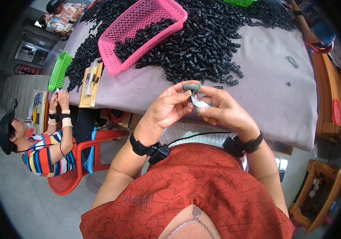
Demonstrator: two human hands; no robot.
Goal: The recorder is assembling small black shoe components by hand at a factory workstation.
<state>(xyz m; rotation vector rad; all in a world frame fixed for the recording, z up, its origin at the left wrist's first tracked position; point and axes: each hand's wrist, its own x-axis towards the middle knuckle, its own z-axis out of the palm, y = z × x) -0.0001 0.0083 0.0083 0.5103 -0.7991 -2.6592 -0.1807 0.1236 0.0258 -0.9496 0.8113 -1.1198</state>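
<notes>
My left hand (165, 106) and my right hand (227, 110) meet over the near edge of the cloth-covered table, fingertips close together. A speckled grey-green piece (191, 86) sits at my left fingertips; whether it is held or worn on a finger I cannot tell. Just below it, between my left thumb and fingers, shows a small black part (194, 95), mostly hidden. Closed in a pinch, my right hand grips a small whitish flat piece (199, 102) whose tip reaches toward the black part. The exact kind of that piece is unclear.
A heap of small black parts (202, 51) spreads over the grey cloth (266, 95). A pink basket (108, 59) of them stands tilted on it. At left are a green basket (60, 69), a cardboard tray (87, 93) and a seated co-worker (53, 151). A wooden chair (317, 195) stands right.
</notes>
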